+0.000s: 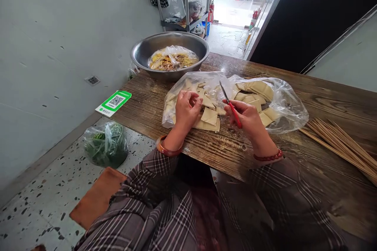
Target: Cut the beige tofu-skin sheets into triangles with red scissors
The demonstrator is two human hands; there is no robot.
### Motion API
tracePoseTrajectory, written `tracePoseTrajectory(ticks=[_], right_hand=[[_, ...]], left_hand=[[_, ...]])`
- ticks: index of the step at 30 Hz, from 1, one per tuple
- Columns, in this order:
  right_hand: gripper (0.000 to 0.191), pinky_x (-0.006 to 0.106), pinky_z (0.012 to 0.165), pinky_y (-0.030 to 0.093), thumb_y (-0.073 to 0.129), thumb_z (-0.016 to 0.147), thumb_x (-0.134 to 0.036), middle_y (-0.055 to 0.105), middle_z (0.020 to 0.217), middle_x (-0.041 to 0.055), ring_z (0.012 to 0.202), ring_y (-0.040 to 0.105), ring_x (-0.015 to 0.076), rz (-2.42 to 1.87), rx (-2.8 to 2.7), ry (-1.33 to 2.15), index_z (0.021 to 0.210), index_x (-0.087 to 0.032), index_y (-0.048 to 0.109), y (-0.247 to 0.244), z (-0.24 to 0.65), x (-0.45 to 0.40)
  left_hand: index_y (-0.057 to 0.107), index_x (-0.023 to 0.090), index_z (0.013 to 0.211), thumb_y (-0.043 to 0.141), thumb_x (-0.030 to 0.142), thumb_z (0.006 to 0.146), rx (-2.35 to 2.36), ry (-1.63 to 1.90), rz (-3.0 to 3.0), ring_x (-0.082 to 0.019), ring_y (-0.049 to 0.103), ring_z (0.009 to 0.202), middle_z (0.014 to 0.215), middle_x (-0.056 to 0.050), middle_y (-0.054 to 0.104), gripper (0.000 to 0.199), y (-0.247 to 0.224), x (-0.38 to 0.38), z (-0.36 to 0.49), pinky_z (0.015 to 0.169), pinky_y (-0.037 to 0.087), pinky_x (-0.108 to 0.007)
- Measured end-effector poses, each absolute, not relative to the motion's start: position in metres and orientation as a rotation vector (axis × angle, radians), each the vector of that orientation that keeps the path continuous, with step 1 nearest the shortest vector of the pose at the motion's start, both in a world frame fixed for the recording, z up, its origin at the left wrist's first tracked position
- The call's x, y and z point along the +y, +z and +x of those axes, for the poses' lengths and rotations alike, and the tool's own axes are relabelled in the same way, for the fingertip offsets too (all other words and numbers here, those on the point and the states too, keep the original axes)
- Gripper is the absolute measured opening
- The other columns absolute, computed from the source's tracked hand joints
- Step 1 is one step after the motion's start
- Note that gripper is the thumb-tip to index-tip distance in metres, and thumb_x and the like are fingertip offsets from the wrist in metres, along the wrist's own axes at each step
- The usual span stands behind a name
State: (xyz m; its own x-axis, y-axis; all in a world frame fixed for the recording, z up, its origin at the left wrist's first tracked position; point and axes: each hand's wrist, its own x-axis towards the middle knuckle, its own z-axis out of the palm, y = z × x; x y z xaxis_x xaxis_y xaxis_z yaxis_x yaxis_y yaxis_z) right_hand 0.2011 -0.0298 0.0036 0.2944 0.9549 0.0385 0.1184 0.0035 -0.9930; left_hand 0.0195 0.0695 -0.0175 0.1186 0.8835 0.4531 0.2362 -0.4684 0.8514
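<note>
Red-handled scissors [235, 114] are in my right hand [249, 119], their dark blades pointing up and away. My left hand [187, 110] is over the left plastic bag [180, 86], its fingers curled and thumb close to the fingertips; whether it pinches anything is too small to tell. Tan square sheets [209, 116] lie in and in front of this bag, between my hands. More folded tan pieces [260, 90] rest in a second clear plastic bag [290, 108], just beyond and right of my right hand.
A steel basin [138, 55] holding a bag of yellowish strips stands at the table's [324, 90] far left corner. Thin wooden sticks [344, 141] lie at right. A green QR card [114, 102] is at the left edge. Bagged greens [106, 145] stand below on the floor.
</note>
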Motion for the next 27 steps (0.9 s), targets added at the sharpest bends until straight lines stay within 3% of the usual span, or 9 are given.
tracePoseTrajectory(ticks=[2, 5, 7, 10, 13, 17, 21, 27], right_hand=[[0.066, 0.022, 0.042, 0.035, 0.079, 0.070, -0.063, 0.057, 0.064, -0.0023, 0.048, 0.044, 0.0066, -1.400, -1.080, 0.907, 0.113, -0.013, 0.076, 0.006, 0.202, -0.031], [0.069, 0.023, 0.044, 0.035, 0.078, 0.070, -0.064, 0.058, 0.065, -0.0018, 0.048, 0.044, 0.0069, -1.398, -1.083, 0.899, 0.116, -0.012, 0.076, 0.010, 0.204, -0.034], [0.070, 0.023, 0.045, 0.035, 0.077, 0.070, -0.065, 0.060, 0.066, -0.0012, 0.049, 0.045, 0.0069, -1.393, -1.090, 0.882, 0.116, -0.012, 0.076, 0.011, 0.205, -0.035], [0.068, 0.023, 0.046, 0.035, 0.076, 0.071, -0.066, 0.060, 0.065, -0.0009, 0.050, 0.045, 0.0070, -1.379, -1.113, 0.855, 0.113, -0.013, 0.077, 0.011, 0.205, -0.035], [0.065, 0.023, 0.045, 0.034, 0.076, 0.072, -0.065, 0.058, 0.064, -0.0014, 0.050, 0.044, 0.0074, -1.368, -1.144, 0.850, 0.111, -0.013, 0.078, 0.010, 0.204, -0.036], [0.067, 0.023, 0.045, 0.032, 0.077, 0.071, -0.064, 0.056, 0.062, -0.0023, 0.049, 0.043, 0.0072, -1.362, -1.131, 0.859, 0.112, -0.011, 0.077, 0.010, 0.205, -0.039], [0.066, 0.023, 0.045, 0.033, 0.078, 0.071, -0.061, 0.058, 0.064, -0.0015, 0.050, 0.046, 0.0079, -1.328, -1.115, 0.903, 0.114, -0.012, 0.076, 0.010, 0.205, -0.041], [0.063, 0.024, 0.048, 0.039, 0.082, 0.068, -0.057, 0.061, 0.068, -0.0003, 0.054, 0.048, 0.0099, -1.312, -1.154, 1.020, 0.114, -0.014, 0.077, 0.013, 0.202, -0.043]], left_hand=[[0.068, 0.020, 0.086, 0.074, 0.027, 0.079, 1.043, 1.263, 1.986, -0.014, 0.052, 0.071, 0.086, -0.003, 0.057, 0.011, -0.015, 0.066, 0.016, 0.074, 0.047, -0.030], [0.070, 0.022, 0.100, 0.074, 0.026, 0.077, 0.894, 1.047, 2.295, -0.022, 0.059, 0.096, 0.101, -0.007, 0.063, 0.024, -0.011, 0.058, 0.008, 0.092, 0.047, -0.039], [0.071, 0.023, 0.109, 0.074, 0.021, 0.074, 0.804, 0.891, 2.453, -0.026, 0.057, 0.112, 0.116, -0.009, 0.063, 0.035, -0.009, 0.053, 0.003, 0.103, 0.044, -0.044], [0.072, 0.022, 0.113, 0.068, 0.009, 0.071, 0.749, 0.734, 2.542, -0.028, 0.057, 0.117, 0.124, -0.011, 0.062, 0.043, -0.010, 0.048, 0.000, 0.106, 0.043, -0.047], [0.075, 0.021, 0.105, 0.062, 0.008, 0.076, 0.758, 0.789, 2.467, -0.025, 0.061, 0.110, 0.117, -0.010, 0.067, 0.034, -0.013, 0.048, 0.002, 0.102, 0.045, -0.045], [0.076, 0.020, 0.087, 0.068, 0.023, 0.082, 0.804, 0.991, 2.092, -0.020, 0.063, 0.088, 0.092, -0.007, 0.071, 0.010, -0.010, 0.055, 0.007, 0.085, 0.050, -0.033], [0.069, 0.016, 0.073, 0.075, 0.038, 0.079, 0.803, 1.081, 1.462, -0.009, 0.050, 0.056, 0.064, 0.000, 0.062, 0.024, 0.000, 0.063, 0.010, 0.053, 0.039, -0.020], [0.060, 0.015, 0.074, 0.086, 0.037, 0.066, 0.672, 1.043, 1.020, -0.005, 0.051, 0.050, 0.059, 0.003, 0.059, 0.035, 0.018, 0.075, 0.021, 0.046, 0.037, -0.016]])
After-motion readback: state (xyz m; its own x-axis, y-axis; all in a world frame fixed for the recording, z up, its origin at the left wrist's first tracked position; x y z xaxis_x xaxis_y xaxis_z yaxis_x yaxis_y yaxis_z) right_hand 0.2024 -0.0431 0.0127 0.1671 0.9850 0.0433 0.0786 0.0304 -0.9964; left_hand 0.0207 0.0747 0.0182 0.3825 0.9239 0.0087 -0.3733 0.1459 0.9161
